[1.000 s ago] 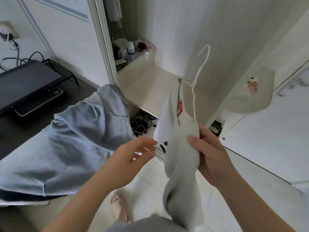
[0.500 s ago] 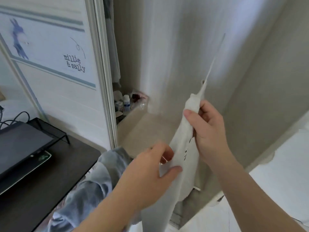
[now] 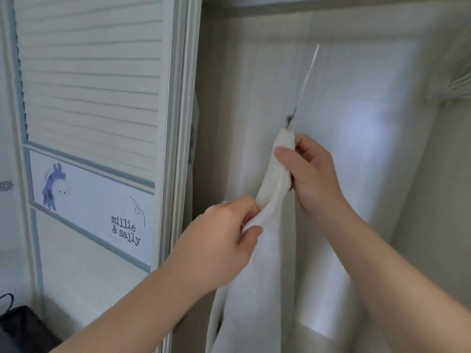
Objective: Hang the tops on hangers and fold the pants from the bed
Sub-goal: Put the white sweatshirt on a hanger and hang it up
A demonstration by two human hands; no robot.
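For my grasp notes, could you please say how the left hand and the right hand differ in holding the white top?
The left hand pinches a fold of the white top; the right hand wraps round its bunched upper end. The left hand sits lower, the right hand higher, just under the hanger wire. Both hold it.

Plain white top (image 3: 254, 289). Thin white hanger (image 3: 309, 72). Off-white wardrobe interior (image 3: 382, 72), unpatterned. Cream door (image 3: 89, 72) with a horizontal slat pattern and grey-blue trim. Pale panel (image 3: 102, 207) on it carries a purple-blue animal drawing (image 3: 54, 186) and dark lettering (image 3: 125, 230), "millie & sally". Black object (image 3: 20, 324) at lower left.
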